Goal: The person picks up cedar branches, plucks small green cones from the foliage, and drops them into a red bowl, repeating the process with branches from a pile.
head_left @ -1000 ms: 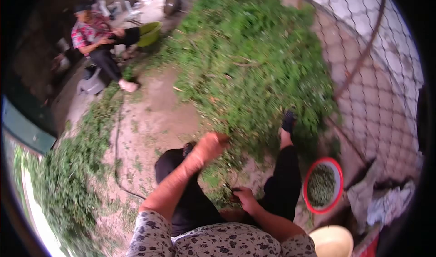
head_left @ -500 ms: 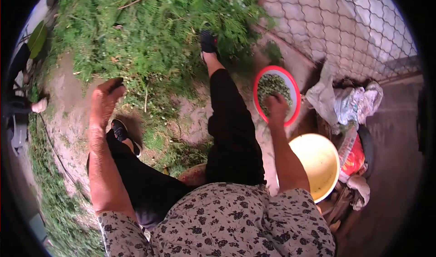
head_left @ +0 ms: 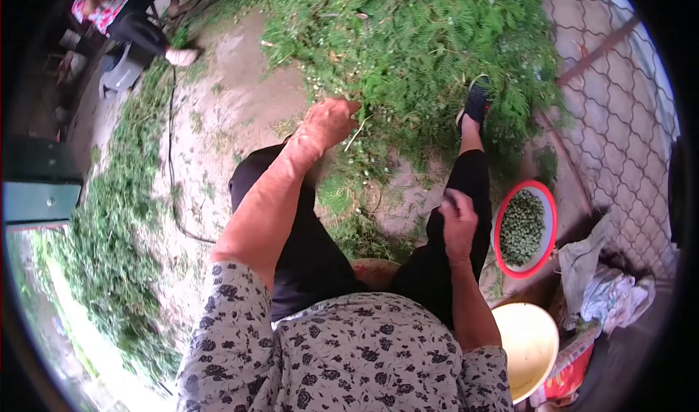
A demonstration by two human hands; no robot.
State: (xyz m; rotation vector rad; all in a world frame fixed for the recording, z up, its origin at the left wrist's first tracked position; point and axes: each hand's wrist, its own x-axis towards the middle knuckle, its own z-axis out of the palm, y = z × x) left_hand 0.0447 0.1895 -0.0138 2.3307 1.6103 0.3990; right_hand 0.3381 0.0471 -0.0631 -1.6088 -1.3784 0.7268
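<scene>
My left hand (head_left: 329, 124) reaches over the near edge of the cut green foliage (head_left: 422, 55), its fingers pressed together at the leaves; what they hold is too small to make out. Above my right thigh, my right hand (head_left: 459, 226) is slightly blurred, with its fingers loosely bent and apart and nothing visible between them. Just to its right stands a red-rimmed colander (head_left: 553, 226) holding many small green pieces (head_left: 521, 230).
A yellow basin (head_left: 526, 346) is at the lower right, beside plastic bags (head_left: 615, 295). Patterned paving (head_left: 611, 113) lies at the upper right. Another person's leg and foot (head_left: 180, 56) are at the upper left, near a grey stool (head_left: 125, 70). A black cable (head_left: 172, 157) crosses the ground.
The view has turned left. My right hand has left the colander and is now over my thigh. My left hand has moved to the foliage, and its fingers have closed.
</scene>
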